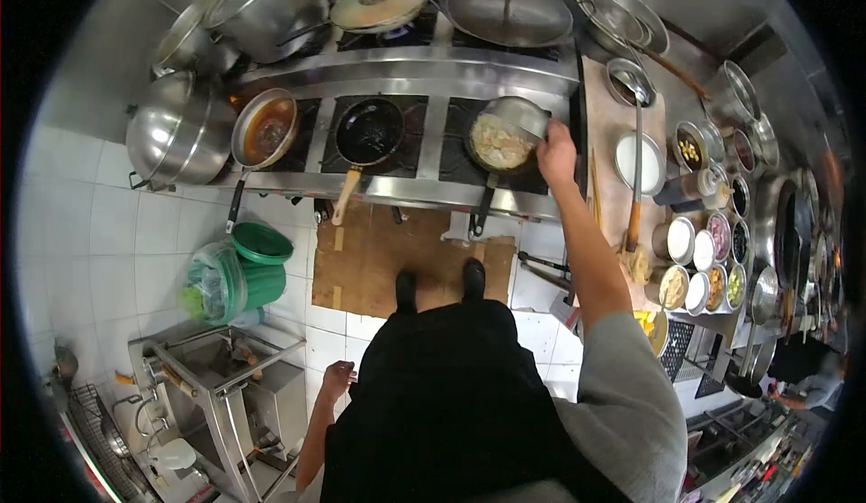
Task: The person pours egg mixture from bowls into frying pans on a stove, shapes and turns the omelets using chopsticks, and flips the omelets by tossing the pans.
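My right hand [557,154] is closed on the edge of a metal bowl [521,113], tilted over a dark pan. Pale food [498,144] lies in this pan, whose black handle [483,207] points toward me. My left hand [339,378] hangs low beside my apron, its fingers curled; whether anything is in them is too small to make out. Left of the food pan, a black pan [370,131] with a wooden handle sits on a burner. Farther left is a pan of reddish-brown liquid [269,129].
A lidded pan [379,4] and a wide pan [508,9] stand on the rear burners. Ingredient containers [681,239] and a ladle [638,142] occupy the right counter. A green bin [260,286] is at left; another person [821,384] is far right.
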### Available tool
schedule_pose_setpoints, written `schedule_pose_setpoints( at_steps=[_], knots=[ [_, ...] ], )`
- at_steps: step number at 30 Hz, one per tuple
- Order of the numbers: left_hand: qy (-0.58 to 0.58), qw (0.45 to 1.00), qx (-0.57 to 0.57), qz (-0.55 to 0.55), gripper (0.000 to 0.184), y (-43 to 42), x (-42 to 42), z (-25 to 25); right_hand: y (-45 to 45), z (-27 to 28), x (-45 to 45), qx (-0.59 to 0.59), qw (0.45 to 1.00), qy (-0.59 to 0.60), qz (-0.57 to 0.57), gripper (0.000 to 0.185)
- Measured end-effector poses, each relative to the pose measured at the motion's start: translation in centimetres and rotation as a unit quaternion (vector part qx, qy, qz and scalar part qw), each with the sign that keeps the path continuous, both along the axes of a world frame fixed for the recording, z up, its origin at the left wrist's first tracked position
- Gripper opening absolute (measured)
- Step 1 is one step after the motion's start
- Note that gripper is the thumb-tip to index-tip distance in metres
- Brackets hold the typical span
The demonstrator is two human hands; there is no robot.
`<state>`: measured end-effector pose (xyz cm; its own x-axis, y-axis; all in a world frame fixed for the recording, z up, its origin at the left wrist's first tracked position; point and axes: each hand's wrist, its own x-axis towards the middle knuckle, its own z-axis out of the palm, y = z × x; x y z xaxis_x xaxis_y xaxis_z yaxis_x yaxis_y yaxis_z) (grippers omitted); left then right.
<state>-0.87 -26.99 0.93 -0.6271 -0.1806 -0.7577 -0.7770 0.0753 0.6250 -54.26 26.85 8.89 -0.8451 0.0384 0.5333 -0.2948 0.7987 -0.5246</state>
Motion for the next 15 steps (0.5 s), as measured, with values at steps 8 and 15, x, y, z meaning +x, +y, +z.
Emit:
schedule_pose_setpoints(
  at_steps=[8, 15],
  knots=[
    [-0.005, 0.999, -0.016, 0.051, 0.029, -4.7, -4.6, 2.5, -2.5, -1.0, 0.8, -0.628, 0.744, -0.214, -0.08, 0.035],
    [0.132, 0.988, 0.078, 0.032, 0.03, -8.2, -12.8, 7.5, -21.8, -0.1, 9.2, -0.722, 0.582, -0.358, 0.109, 0.04]
  ],
)
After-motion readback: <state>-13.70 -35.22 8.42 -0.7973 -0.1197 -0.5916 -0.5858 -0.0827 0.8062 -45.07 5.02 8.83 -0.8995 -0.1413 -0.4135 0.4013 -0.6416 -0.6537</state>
